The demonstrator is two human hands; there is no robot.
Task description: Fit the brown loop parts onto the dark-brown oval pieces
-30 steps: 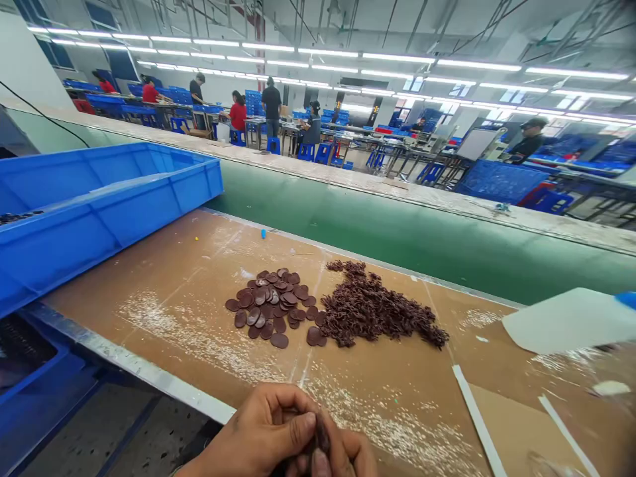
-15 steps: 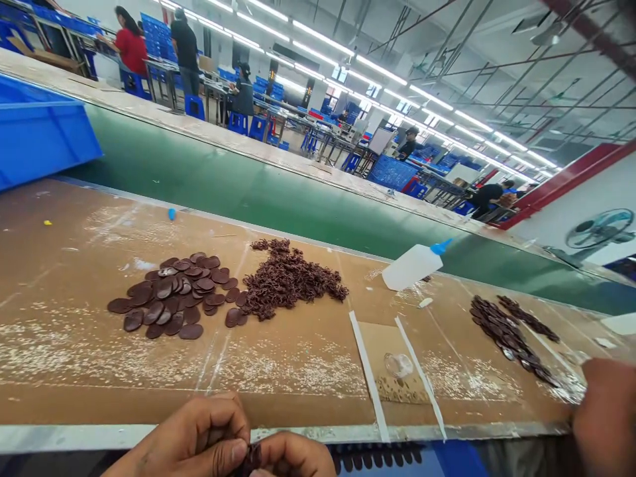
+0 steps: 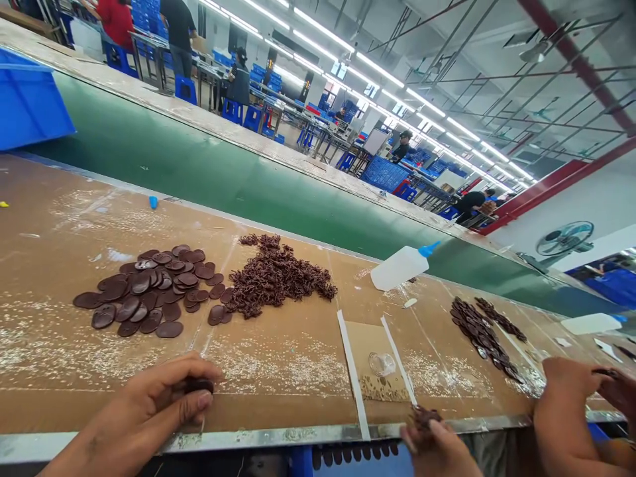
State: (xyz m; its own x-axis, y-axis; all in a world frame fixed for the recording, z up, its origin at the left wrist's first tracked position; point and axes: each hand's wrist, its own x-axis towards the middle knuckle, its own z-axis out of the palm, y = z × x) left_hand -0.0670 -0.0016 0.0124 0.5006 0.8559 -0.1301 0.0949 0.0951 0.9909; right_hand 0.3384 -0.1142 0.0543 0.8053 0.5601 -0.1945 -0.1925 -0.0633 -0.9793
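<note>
My left hand (image 3: 149, 404) is closed in a pinch around a dark brown oval disc (image 3: 199, 384), just above the table's front edge. Off to the right, my right hand (image 3: 442, 447) grips a dark brown curly piece (image 3: 424, 417) by the near corner of a taped cardboard pad (image 3: 370, 331). A small clear round dish (image 3: 381, 364) sits on that pad. Beyond my left hand lies a heap of dark brown oval discs (image 3: 169, 329), touching a pile of dark brown curly pieces (image 3: 283, 278) on its right.
A white squeeze bottle (image 3: 397, 268) with a blue tip lies behind the pad. Below the edge, a blue tray (image 3: 358, 464) carries a row of dark discs. A co-worker's arms (image 3: 566, 404) work at the right, near another disc pile (image 3: 479, 334). A blue bin (image 3: 34, 103) stands far left.
My hands, together at the table edge before, are now apart. The left has risen slightly leftward with a disc; the right has gone right to the pad's corner. The view has shifted.
</note>
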